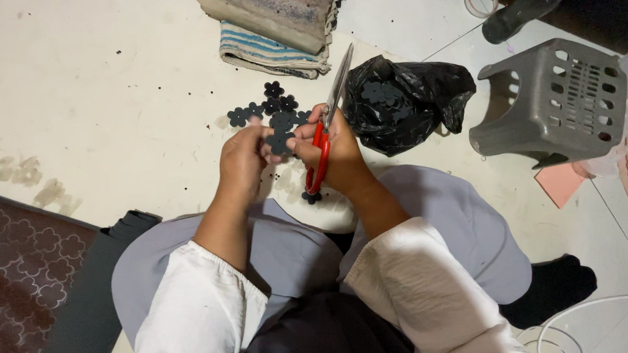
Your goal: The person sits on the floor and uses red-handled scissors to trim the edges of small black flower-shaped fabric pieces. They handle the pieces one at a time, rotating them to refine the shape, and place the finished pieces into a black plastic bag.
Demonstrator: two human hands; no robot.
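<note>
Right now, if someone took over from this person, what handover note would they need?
Left hand: pinching the dark flower-shaped sheet at its near edge.
Right hand: holding the red-handled scissors, blades pointing up and away; its fingertips also touch the sheet.
Things: the sheet is held above the pale floor. A black bag lies to the right with similar dark pieces showing in it. One small dark piece lies on the floor below the hands, with tiny black scraps scattered around.
Done: some pieces appear separated and bagged.
Left: the joined flowers in hand are still connected.
</note>
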